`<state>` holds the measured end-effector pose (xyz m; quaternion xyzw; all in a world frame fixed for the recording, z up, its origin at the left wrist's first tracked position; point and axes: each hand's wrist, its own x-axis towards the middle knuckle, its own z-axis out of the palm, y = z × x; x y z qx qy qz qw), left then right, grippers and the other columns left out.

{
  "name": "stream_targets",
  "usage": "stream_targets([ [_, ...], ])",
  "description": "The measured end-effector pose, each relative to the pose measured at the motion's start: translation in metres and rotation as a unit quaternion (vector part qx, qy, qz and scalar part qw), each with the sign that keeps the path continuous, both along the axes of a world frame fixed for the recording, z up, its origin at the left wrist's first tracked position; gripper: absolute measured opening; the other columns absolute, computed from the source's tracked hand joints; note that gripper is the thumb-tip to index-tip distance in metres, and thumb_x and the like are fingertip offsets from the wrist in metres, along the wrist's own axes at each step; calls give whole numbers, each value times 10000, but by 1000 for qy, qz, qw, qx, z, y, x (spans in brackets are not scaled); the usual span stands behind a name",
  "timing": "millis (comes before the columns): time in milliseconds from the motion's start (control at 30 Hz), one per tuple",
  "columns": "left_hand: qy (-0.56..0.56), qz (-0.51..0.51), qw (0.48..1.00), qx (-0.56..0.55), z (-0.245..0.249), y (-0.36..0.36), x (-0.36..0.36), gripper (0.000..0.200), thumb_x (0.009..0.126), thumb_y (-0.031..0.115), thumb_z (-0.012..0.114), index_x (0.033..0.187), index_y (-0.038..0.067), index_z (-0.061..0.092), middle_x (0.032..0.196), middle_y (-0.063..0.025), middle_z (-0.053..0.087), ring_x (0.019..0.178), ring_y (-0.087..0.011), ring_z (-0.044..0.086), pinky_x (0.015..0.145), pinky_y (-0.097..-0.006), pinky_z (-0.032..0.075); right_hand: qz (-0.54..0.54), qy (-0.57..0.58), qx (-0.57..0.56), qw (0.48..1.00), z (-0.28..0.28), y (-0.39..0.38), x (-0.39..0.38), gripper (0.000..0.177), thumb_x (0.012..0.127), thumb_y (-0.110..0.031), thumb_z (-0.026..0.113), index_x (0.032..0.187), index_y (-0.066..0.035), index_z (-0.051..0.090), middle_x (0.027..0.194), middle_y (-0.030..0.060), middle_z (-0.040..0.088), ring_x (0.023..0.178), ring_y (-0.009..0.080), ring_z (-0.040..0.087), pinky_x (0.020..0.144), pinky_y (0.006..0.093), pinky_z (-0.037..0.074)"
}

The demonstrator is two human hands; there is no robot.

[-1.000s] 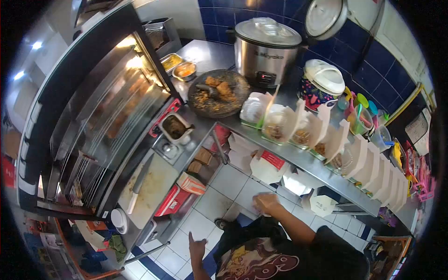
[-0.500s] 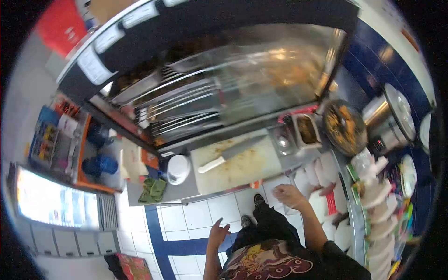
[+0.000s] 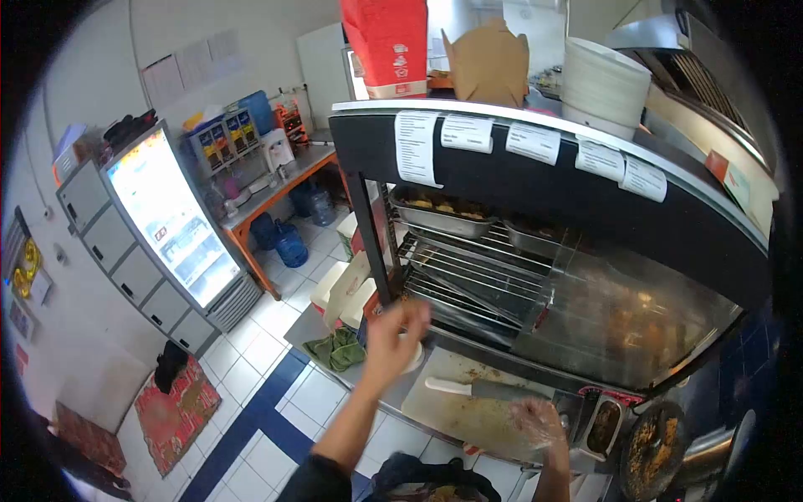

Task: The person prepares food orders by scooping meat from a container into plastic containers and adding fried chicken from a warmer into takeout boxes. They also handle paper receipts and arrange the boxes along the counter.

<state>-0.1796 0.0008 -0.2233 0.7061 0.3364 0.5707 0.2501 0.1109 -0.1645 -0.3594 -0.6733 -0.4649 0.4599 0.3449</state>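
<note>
My left hand (image 3: 396, 336) is raised over the left end of the counter, fingers loosely bent and apart, holding nothing visible. It partly covers a white round container (image 3: 416, 360). Over the right part of the cutting board (image 3: 452, 412) is my right hand (image 3: 538, 422), blurred, its fingers loosely apart with nothing seen in them. A large knife lies on the board, its white handle (image 3: 448, 386) at the left and its blade (image 3: 498, 391) pointing toward my right hand. A green cloth (image 3: 335, 350) lies at the counter's left end.
Behind the board stands a warming cabinet with wire racks (image 3: 477, 272) and food trays (image 3: 442, 219). Paper slips (image 3: 533, 144) hang along its top. To the right are a metal food container (image 3: 600, 427) and a pan of food (image 3: 651, 452). A lit fridge (image 3: 180, 226) stands left.
The view has swung up and to the left, bringing the fridge and cabinet top into sight. My left hand has risen over the counter; my right hand now overlaps the cutting board.
</note>
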Motion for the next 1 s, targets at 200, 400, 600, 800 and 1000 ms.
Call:
stream_targets([
  [200,109,113,870,467,225,81,14,146,863,131,661,982,57,705,818,-97,680,807,-266,629,706,-353,494,39,81,398,913,195,101,-88,540,953,-231,580,1420,-19,409,874,75,658,678,86,579,579,239,499],
  [400,310,6,834,456,264,126,33,136,800,168,699,892,70,726,857,-117,686,813,-320,632,713,-406,504,-88,192,500,840,270,195,-134,575,948,-178,603,1435,-8,349,918,110,678,613,78,573,514,209,470],
  [600,293,-35,832,469,266,138,32,182,765,209,738,858,54,732,798,-127,687,786,-306,653,701,-406,511,-142,181,488,842,266,214,-143,269,933,-123,632,1151,-23,511,759,58,622,532,69,531,456,206,436],
  [800,287,-68,834,467,267,145,33,246,738,241,773,859,33,720,799,-144,685,773,-308,667,696,-406,516,-183,179,458,852,254,203,-149,154,924,-176,667,971,-43,608,719,6,594,575,40,535,465,197,446],
  [1000,274,-80,832,477,266,148,32,242,735,238,777,851,37,712,796,-153,682,763,-314,668,689,-412,515,-206,197,460,841,243,205,-145,164,919,-198,678,929,-42,630,681,-1,589,537,35,516,448,196,431],
])
